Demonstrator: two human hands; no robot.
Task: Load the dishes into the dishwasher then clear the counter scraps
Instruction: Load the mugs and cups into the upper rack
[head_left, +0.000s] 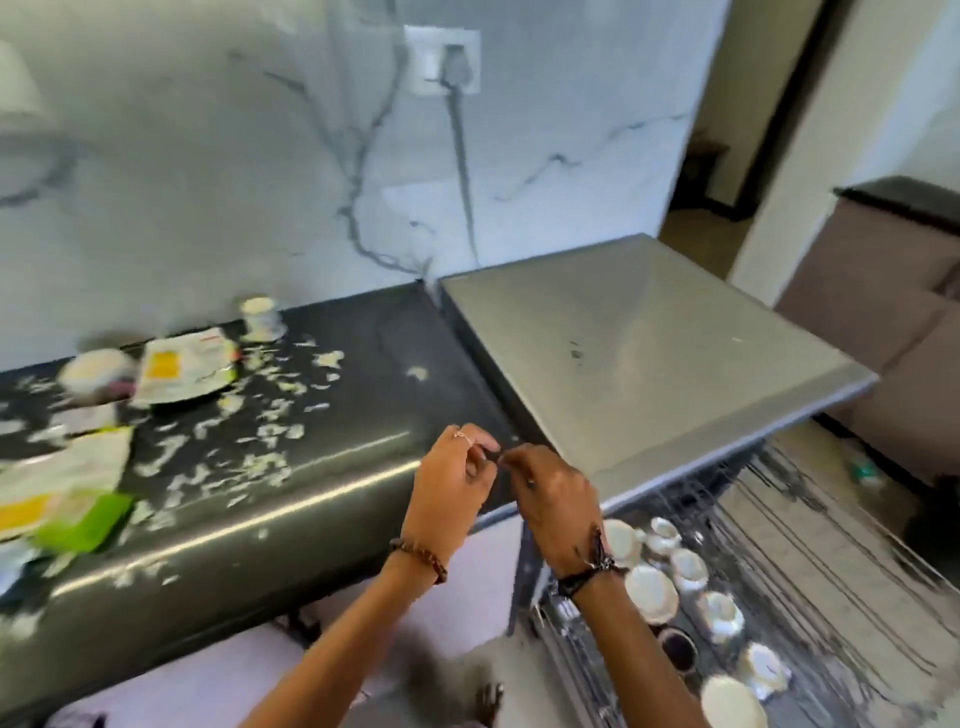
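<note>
Rack (831, 597) of dishes (652, 592) lengthwise toward viewer

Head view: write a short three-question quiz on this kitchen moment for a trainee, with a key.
1. True or false: the dark counter is already free of scraps.
2. Where do the white cups sit? A) on the counter B) in the pulled-out dishwasher rack C) on the grey dishwasher top
3. Fill in: the left hand and right hand meet above the counter's ____ edge.

Key: 1 false, pale scraps lie scattered across it. 2 B. 3 front, near the dishwasher; whether the fingers pinch anything is too blurred to tell.
</note>
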